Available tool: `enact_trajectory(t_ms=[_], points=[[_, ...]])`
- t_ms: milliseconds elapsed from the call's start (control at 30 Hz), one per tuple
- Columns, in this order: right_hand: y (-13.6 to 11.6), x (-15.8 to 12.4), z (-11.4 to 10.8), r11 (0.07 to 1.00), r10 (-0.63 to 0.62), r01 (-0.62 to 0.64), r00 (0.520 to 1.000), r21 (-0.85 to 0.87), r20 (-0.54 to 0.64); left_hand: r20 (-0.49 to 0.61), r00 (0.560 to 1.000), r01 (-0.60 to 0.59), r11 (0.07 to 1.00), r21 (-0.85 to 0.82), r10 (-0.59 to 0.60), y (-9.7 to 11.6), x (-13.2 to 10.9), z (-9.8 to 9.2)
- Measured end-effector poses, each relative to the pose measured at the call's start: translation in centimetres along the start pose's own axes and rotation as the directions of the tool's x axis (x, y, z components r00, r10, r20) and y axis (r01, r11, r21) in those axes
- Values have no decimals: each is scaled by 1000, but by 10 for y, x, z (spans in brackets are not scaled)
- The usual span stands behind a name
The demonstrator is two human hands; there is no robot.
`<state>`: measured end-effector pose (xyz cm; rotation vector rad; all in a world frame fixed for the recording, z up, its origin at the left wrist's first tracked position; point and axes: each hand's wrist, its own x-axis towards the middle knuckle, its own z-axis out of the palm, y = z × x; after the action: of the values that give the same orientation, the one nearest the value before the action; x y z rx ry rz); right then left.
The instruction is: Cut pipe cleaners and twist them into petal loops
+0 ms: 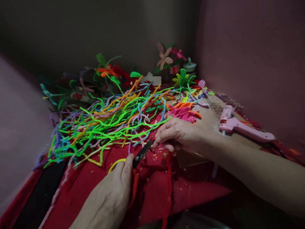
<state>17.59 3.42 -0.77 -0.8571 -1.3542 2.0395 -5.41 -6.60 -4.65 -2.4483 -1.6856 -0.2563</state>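
Head camera, and the big sheet of red cloth fills the foreground, with a sprawling heap of fuzzy multicoloured stems across its far left side! On the right, a pink plastic glue gun lies on a flat sheet of tan cardboard. Now the 2 hands: the left hand is wrapped around black-bladed scissors with yellow and orange-red handles, and the right hand is closed in a pinch. A long, fuzzy red strand hangs below that right hand towards the bottom edge; the exact grip on it is hidden by the fingers.

The blades reach right up to the fingertips, so this looks like a trim, and a tight one! Good technique here, I'd say: hold the fuzz firm, work with the blade tips, take small snips, turn the strand between cuts. Fingers are the worry; they want to sit back from the edges.

To the containers: at the back, 1 small jar with a pale green knobbed lid, lid on, contents too dark to call. And smallest of all, coloured fuzz crumbs lie loose on the cloth near the blades, with no container around them.
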Motion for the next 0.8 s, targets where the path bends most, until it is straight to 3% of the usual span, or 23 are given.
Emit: enact_trajectory(t_ms=[333,800], points=[[-1,0,0,997,-27,24,999,-74,-40,-27,998,-47,986,158,52,0,-1,-7],[3,1,0,995,-23,21,1000,-93,-13,134,989,-64,998,10,62,11,2,-15]])
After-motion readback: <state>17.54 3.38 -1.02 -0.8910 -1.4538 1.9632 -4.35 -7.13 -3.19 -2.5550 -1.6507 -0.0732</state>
